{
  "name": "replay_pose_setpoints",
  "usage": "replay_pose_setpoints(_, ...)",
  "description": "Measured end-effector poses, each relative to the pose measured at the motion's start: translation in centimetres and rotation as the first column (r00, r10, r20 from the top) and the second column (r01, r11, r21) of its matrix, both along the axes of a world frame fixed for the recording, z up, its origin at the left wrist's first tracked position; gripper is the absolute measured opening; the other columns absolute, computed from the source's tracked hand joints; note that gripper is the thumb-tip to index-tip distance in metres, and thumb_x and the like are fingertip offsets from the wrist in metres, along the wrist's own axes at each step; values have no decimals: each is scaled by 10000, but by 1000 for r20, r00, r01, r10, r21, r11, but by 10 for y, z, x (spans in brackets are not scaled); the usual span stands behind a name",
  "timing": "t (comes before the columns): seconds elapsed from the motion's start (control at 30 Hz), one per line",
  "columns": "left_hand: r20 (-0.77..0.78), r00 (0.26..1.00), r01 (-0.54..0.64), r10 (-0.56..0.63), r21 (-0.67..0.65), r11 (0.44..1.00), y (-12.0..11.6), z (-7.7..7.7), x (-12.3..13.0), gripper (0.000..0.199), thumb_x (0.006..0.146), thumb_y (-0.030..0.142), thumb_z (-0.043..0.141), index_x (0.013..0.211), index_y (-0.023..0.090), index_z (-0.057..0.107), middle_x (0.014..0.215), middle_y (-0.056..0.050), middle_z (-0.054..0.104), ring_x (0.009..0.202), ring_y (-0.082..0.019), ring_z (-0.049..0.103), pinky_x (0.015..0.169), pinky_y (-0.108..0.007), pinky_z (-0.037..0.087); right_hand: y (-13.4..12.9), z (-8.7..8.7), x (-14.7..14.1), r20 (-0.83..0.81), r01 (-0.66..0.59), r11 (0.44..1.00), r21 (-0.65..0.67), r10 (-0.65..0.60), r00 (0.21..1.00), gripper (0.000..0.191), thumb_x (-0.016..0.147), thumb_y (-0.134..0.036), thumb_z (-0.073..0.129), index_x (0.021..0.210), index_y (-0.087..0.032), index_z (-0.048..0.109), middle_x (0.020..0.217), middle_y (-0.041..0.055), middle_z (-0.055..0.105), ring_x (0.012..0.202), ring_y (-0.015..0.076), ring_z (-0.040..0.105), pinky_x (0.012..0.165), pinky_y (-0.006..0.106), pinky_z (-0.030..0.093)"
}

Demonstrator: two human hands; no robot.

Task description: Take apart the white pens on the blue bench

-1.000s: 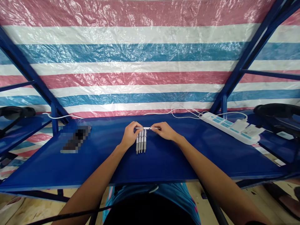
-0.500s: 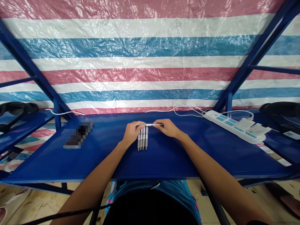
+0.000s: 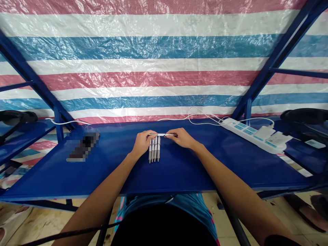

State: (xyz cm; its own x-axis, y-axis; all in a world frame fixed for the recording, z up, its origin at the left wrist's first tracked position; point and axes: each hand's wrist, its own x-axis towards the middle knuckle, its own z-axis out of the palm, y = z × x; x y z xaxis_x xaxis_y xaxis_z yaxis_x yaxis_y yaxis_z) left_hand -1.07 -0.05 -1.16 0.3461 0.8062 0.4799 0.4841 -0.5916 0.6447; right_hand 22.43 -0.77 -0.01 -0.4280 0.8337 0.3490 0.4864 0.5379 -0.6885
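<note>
A white pen (image 3: 161, 134) lies crosswise in the air or just above the table, held at its ends between my left hand (image 3: 142, 143) and my right hand (image 3: 179, 138). Just below it, several white pens (image 3: 154, 151) lie side by side on the blue table, tips toward me. Their upper ends sit under the held pen and partly behind my left hand's fingers. Whether the held pen touches them is hard to tell.
A white power strip (image 3: 252, 136) with plugged-in adapters and white cables (image 3: 202, 118) sits at the table's back right. A pixelated object (image 3: 83, 147) lies at the left. Blue steel posts (image 3: 57, 126) and a striped tarp (image 3: 153, 82) stand behind the blue table (image 3: 205, 171).
The whole view has shifted slightly upward and tilted. My hands still hold the white pen crosswise above the row, and the row of pens has not moved.
</note>
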Motion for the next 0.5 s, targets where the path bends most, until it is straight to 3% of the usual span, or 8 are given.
replay_pose_setpoints(0.17,-19,1000,-9,9,-6,1000,1,0,-2,298,927,200,513,963,206,808,711,-3,736,696,-188,680,698,-257,526,1,-1,0,-28,-1,1000,-2,1,1000,241,908,-345,628,889,-224,836,763,28,768,694,192,645,665,285,439)
replay_pose_setpoints(0.5,-35,999,-8,8,-2,1000,1,0,-2,290,934,216,508,891,210,795,607,20,668,609,-170,623,682,-261,489,-1,-1,-2,-101,31,1000,-2,-32,994,192,871,-300,669,878,-245,853,825,28,804,715,217,689,673,301,478)
